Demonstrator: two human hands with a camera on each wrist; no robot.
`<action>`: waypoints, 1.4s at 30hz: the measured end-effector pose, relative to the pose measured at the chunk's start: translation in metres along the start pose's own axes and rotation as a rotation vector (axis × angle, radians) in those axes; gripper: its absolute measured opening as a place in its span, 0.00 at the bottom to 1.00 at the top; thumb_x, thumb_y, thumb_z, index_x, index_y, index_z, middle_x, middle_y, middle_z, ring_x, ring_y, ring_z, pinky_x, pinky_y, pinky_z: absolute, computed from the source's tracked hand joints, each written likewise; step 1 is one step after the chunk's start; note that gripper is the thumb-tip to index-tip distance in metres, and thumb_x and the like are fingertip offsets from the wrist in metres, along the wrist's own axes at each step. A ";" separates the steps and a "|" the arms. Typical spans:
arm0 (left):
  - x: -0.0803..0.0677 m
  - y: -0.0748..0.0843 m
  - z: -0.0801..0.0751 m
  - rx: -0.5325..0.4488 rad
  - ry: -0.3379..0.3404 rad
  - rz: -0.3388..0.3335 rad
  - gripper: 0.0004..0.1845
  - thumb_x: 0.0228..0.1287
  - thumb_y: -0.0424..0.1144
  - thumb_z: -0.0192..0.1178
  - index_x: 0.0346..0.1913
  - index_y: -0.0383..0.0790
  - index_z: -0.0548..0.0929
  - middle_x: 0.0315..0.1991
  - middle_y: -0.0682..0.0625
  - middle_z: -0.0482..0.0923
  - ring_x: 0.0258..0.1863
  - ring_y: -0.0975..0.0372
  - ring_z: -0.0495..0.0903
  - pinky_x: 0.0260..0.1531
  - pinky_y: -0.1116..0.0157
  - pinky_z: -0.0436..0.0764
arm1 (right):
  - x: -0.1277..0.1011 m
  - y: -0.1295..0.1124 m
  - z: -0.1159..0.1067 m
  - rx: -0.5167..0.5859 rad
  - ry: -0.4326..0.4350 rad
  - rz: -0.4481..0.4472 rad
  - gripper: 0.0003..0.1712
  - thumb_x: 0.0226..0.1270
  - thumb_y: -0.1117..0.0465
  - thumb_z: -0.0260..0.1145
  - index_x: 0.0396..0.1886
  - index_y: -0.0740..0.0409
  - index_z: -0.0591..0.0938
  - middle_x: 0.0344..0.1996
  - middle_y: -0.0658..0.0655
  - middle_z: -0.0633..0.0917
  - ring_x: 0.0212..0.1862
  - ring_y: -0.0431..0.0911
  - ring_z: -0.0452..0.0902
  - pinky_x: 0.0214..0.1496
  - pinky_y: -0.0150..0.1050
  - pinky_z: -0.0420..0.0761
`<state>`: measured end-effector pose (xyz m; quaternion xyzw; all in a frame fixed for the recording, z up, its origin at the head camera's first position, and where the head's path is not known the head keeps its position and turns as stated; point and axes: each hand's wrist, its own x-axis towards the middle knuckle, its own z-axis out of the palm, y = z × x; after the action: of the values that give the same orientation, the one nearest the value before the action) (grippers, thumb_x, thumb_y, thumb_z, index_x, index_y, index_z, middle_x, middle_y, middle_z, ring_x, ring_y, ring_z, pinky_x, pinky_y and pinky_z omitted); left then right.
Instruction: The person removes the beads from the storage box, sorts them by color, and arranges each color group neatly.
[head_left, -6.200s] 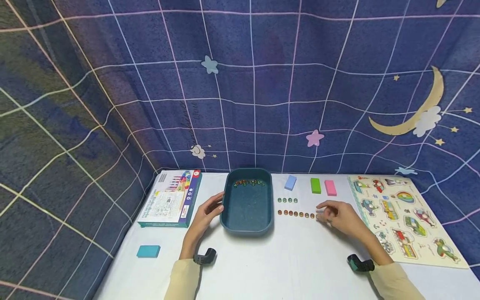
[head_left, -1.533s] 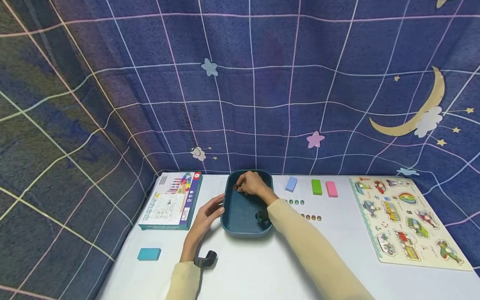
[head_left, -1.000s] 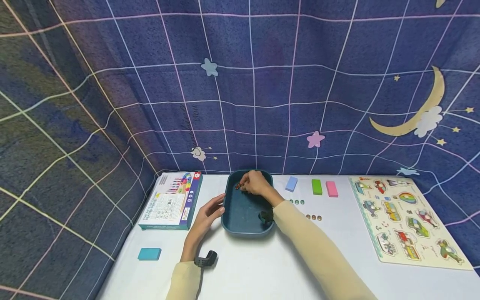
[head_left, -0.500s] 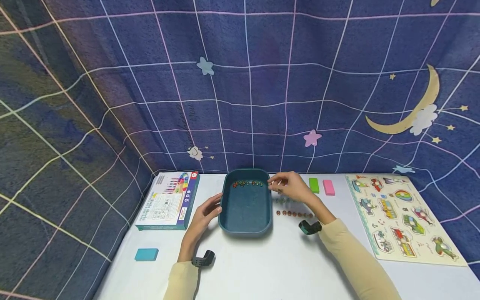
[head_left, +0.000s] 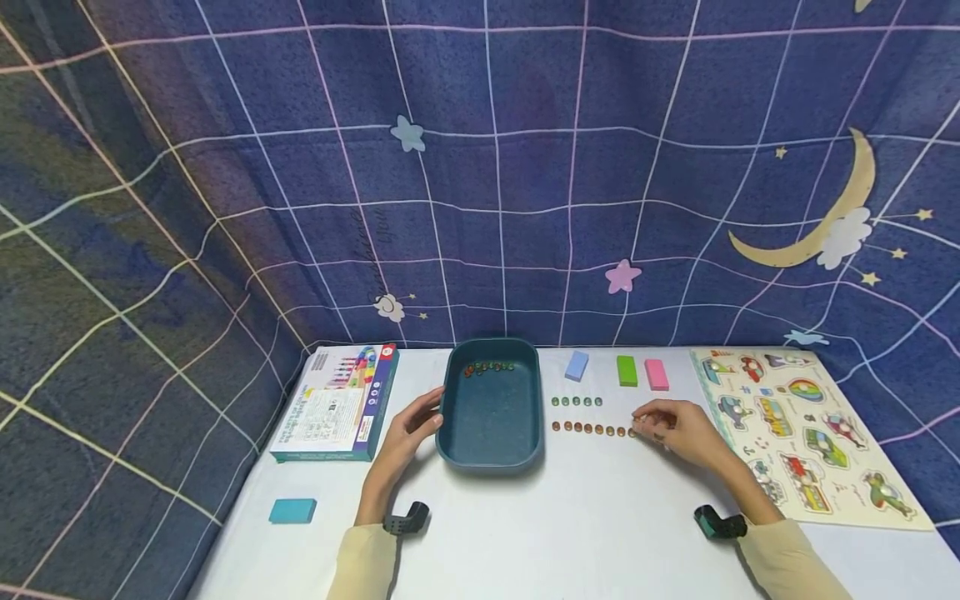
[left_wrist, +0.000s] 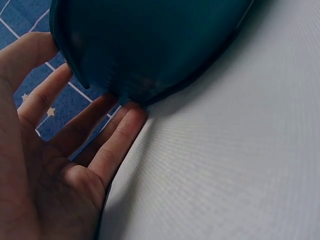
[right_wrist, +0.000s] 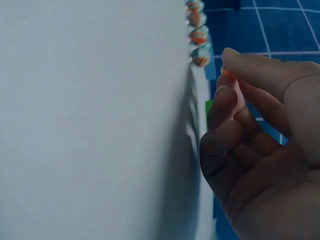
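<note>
Even soft light, bowed edges

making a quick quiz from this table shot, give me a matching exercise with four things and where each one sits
Things:
1. game box
2. picture puzzle board
3. teal block
4. pink block

Places:
A. at the table's right edge
B. just right of the green block, at the back
C. left of the blue tray, beyond the left hand
D. alone at the near left corner

Pairs: 1-C, 2-A, 3-D, 4-B
</note>
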<state>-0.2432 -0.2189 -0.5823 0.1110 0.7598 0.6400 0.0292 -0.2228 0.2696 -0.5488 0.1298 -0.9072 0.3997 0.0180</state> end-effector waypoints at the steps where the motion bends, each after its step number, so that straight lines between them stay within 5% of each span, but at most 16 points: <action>1: 0.000 0.000 0.000 -0.001 0.000 0.001 0.28 0.77 0.37 0.61 0.76 0.42 0.74 0.75 0.35 0.74 0.69 0.46 0.80 0.59 0.71 0.83 | -0.004 0.002 -0.001 -0.014 -0.001 0.002 0.07 0.68 0.62 0.76 0.44 0.57 0.92 0.29 0.50 0.88 0.27 0.30 0.75 0.29 0.31 0.78; 15: -0.002 0.003 -0.001 0.001 -0.009 -0.024 0.28 0.77 0.41 0.61 0.76 0.46 0.74 0.76 0.38 0.74 0.73 0.41 0.76 0.59 0.71 0.83 | -0.016 0.006 0.001 -0.087 -0.043 0.036 0.07 0.68 0.58 0.76 0.44 0.52 0.92 0.27 0.46 0.83 0.28 0.32 0.69 0.32 0.30 0.72; 19: -0.002 0.002 0.000 0.005 -0.001 -0.029 0.28 0.77 0.40 0.62 0.76 0.45 0.74 0.75 0.38 0.74 0.71 0.46 0.79 0.59 0.70 0.83 | -0.016 0.007 0.002 -0.093 -0.038 0.022 0.08 0.67 0.59 0.76 0.44 0.52 0.92 0.27 0.45 0.83 0.28 0.32 0.69 0.32 0.30 0.71; 29: -0.003 0.001 0.002 0.025 0.010 -0.019 0.27 0.77 0.39 0.61 0.76 0.44 0.74 0.75 0.37 0.75 0.69 0.50 0.81 0.59 0.70 0.83 | -0.007 -0.003 -0.006 0.014 -0.009 -0.019 0.09 0.68 0.61 0.76 0.45 0.58 0.91 0.28 0.47 0.85 0.29 0.31 0.73 0.32 0.30 0.76; 35: -0.003 0.000 0.002 0.015 0.011 -0.020 0.27 0.77 0.39 0.61 0.76 0.43 0.74 0.75 0.36 0.74 0.68 0.54 0.81 0.60 0.70 0.83 | 0.027 -0.039 0.003 0.077 -0.017 -0.019 0.13 0.71 0.58 0.74 0.50 0.62 0.90 0.33 0.53 0.89 0.35 0.35 0.80 0.36 0.31 0.78; 42: -0.001 0.000 0.000 -0.004 0.003 0.006 0.27 0.77 0.37 0.61 0.76 0.42 0.74 0.74 0.34 0.74 0.70 0.41 0.78 0.58 0.71 0.84 | 0.079 -0.104 0.040 0.159 -0.019 -0.081 0.12 0.73 0.56 0.72 0.50 0.55 0.91 0.38 0.55 0.91 0.41 0.44 0.85 0.43 0.36 0.83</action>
<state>-0.2423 -0.2188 -0.5824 0.1124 0.7581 0.6419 0.0265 -0.2698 0.1560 -0.4902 0.1713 -0.8667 0.4683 0.0150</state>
